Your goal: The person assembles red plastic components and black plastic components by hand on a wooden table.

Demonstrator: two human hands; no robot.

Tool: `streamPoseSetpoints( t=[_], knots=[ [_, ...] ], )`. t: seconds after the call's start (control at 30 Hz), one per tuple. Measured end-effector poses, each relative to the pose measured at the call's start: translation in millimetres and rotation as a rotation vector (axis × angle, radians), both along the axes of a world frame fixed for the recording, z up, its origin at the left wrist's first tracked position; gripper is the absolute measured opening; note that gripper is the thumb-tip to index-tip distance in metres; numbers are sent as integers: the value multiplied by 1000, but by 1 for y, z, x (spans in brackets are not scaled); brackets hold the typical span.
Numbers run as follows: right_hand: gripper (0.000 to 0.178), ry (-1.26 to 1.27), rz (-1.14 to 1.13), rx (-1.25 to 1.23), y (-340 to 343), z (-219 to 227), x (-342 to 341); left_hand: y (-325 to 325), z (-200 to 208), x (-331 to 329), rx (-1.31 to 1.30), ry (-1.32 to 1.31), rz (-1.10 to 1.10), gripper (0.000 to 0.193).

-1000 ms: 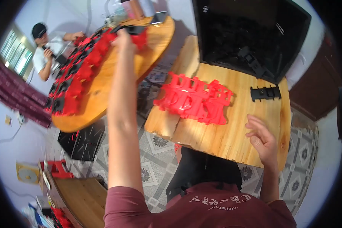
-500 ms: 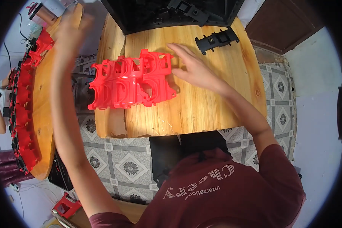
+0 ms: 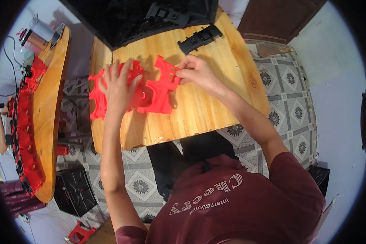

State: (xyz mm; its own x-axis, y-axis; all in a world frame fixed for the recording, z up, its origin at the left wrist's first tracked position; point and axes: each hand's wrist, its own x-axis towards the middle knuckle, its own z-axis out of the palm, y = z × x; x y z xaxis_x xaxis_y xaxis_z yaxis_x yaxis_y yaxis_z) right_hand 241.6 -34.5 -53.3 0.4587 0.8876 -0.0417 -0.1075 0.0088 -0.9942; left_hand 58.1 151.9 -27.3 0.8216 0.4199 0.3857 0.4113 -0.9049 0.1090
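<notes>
A person in a maroon short-sleeved shirt (image 3: 252, 191) works both hands over glossy red plastic openwork frames on a pale wooden counter (image 3: 223, 110). The right grip (image 3: 197, 74) is narrow, thumb and fingers pinched on the near edge of a red openwork plastic frame (image 3: 160, 97), which lies just to that grip's left. The left grip (image 3: 118, 84) spreads its fingers wide over a second red plastic frame group (image 3: 97, 94) directly beneath it; whether the fingertips clasp it or merely rest there cannot be told, nor whether the two red pieces touch at their lower ends. The thin-walled plastic looks light and fairly stiff, its shine hinting at a slippery face, its slender tabs perhaps liable to snap. The rims and the bars beside the cutouts appear the surest hold. Just beyond the right grip lies a flat black plastic bracket (image 3: 200, 39); beyond both grips stands a large black tray-like panel (image 3: 110, 24), a similar black piece (image 3: 166, 15) against it.
</notes>
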Motion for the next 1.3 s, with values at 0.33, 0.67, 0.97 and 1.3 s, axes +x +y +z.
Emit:
streamPoseSetpoints(
  t=[0.33, 0.67, 0.97, 1.3],
  knots=[
    [16, 136, 306, 369, -75, 42, -9, -156, 1, -35, -2271, -679, -465, 126],
    [22, -1543, -416, -245, 38, -10, 99, -191, -31, -31, -2542, -1030, -209, 67],
    [17, -1021, -191, 282, -47, 54, 66, -122, -43, 0, -2294, -1044, 120, 45],
    [22, -1149, 237, 128, -106, 81, -40, -109, -34, 16, -2236, -878, 128, 57]
  ],
)
